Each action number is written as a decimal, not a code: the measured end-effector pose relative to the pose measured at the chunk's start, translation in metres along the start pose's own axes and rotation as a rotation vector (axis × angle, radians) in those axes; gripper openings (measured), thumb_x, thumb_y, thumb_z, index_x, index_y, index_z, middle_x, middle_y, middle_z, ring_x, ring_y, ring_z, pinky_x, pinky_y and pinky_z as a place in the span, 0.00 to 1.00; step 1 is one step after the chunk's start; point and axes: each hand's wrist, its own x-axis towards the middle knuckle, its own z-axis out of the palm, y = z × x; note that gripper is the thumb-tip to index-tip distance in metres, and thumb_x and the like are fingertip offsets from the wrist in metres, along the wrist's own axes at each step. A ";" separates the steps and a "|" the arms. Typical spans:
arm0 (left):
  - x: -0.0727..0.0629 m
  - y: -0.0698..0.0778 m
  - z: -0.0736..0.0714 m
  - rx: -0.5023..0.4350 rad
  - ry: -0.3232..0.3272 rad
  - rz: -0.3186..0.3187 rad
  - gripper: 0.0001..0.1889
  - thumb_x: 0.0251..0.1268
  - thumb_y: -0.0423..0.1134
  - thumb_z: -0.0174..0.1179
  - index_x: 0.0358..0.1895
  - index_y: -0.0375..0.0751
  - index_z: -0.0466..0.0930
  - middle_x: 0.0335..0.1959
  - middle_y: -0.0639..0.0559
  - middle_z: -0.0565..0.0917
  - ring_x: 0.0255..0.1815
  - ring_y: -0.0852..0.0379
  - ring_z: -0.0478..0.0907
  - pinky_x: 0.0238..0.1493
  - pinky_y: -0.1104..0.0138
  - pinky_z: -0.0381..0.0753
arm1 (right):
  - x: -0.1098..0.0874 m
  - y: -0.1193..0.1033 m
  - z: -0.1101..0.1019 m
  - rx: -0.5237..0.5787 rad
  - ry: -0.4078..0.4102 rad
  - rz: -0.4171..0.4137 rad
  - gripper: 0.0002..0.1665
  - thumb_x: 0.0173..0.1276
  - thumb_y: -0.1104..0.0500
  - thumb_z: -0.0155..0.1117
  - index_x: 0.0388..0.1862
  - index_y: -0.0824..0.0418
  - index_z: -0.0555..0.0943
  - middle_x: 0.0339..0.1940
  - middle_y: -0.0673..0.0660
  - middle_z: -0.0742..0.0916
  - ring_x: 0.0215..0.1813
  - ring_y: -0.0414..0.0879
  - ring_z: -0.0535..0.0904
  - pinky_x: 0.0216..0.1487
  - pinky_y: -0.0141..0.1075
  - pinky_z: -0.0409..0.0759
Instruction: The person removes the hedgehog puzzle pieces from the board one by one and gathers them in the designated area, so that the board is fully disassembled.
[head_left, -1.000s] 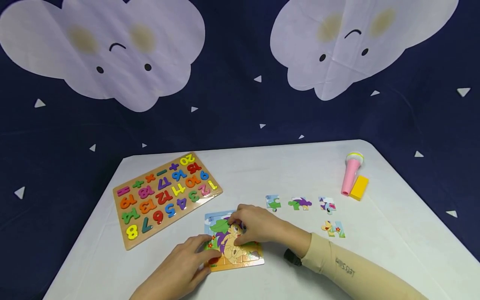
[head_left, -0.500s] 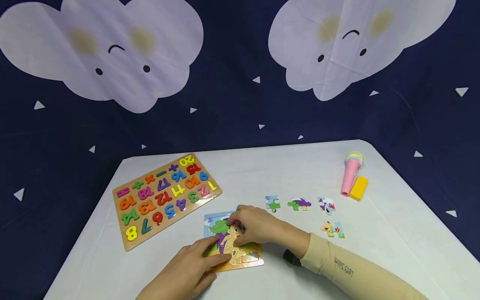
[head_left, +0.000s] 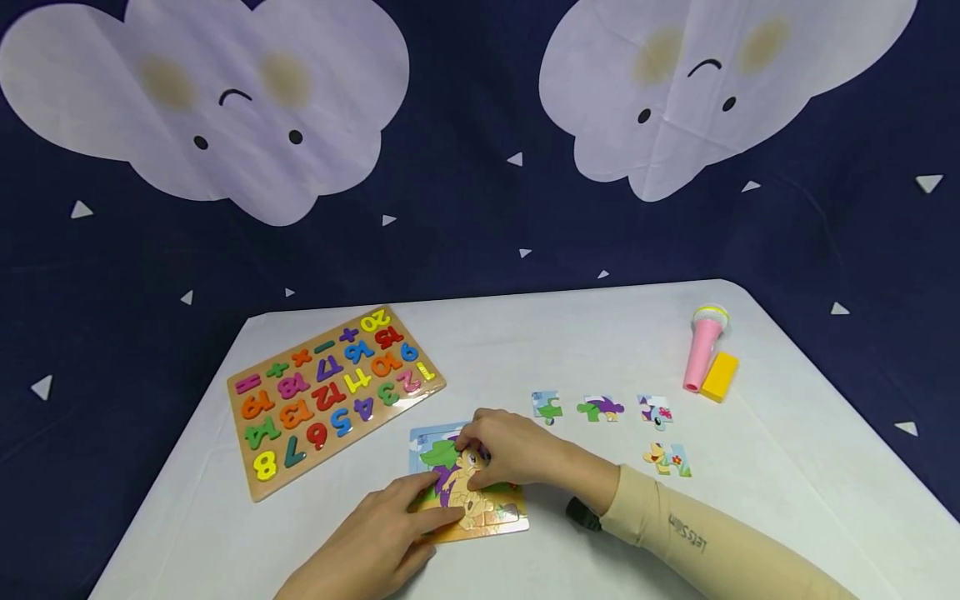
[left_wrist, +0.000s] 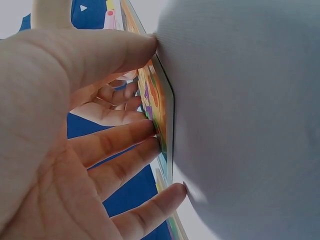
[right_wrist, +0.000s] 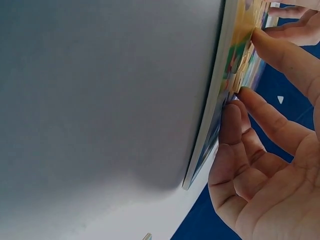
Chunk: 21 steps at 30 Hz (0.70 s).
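The puzzle board (head_left: 495,529) lies flat on the white table (head_left: 585,350), right in front of the person, and both hands are on it. The right hand (head_left: 517,450) comes in from the right, with thumb and index finger pinching what looks like the face piece (head_left: 469,463) in the board's upper half, its other fingers tucked in. I can't tell if that piece sits flush; the fingers hide its edges. The left hand (head_left: 378,525) grips nothing – its fingers lie fairly straight from the lower left, thumb and fingertips touching the picture just below and left of the pinch. For me the key bit is position: the piece is directly between the right thumb and index, so that hand has the say. The board looks nearly square, so no real long axis. Four loose pieces (head_left: 600,407) lie off to the right – the right hand is nearer.
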 end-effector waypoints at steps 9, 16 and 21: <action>0.000 0.000 0.002 0.014 0.023 0.011 0.25 0.73 0.49 0.70 0.71 0.72 0.81 0.76 0.44 0.77 0.72 0.43 0.78 0.63 0.42 0.87 | 0.001 -0.002 0.000 0.007 -0.002 0.011 0.26 0.59 0.51 0.87 0.54 0.56 0.89 0.39 0.46 0.81 0.39 0.38 0.73 0.39 0.30 0.74; 0.000 0.001 0.002 0.012 0.022 0.006 0.24 0.74 0.49 0.70 0.70 0.71 0.81 0.76 0.44 0.77 0.72 0.44 0.78 0.64 0.42 0.86 | 0.003 -0.003 -0.002 0.018 -0.022 -0.005 0.28 0.57 0.52 0.88 0.54 0.59 0.88 0.34 0.45 0.84 0.37 0.36 0.75 0.39 0.29 0.76; 0.000 0.001 0.001 0.014 0.018 -0.004 0.25 0.74 0.49 0.70 0.71 0.71 0.81 0.76 0.44 0.77 0.72 0.43 0.78 0.65 0.41 0.86 | 0.005 -0.003 -0.003 0.023 -0.046 -0.002 0.30 0.56 0.53 0.89 0.56 0.60 0.88 0.34 0.44 0.84 0.37 0.36 0.75 0.40 0.29 0.76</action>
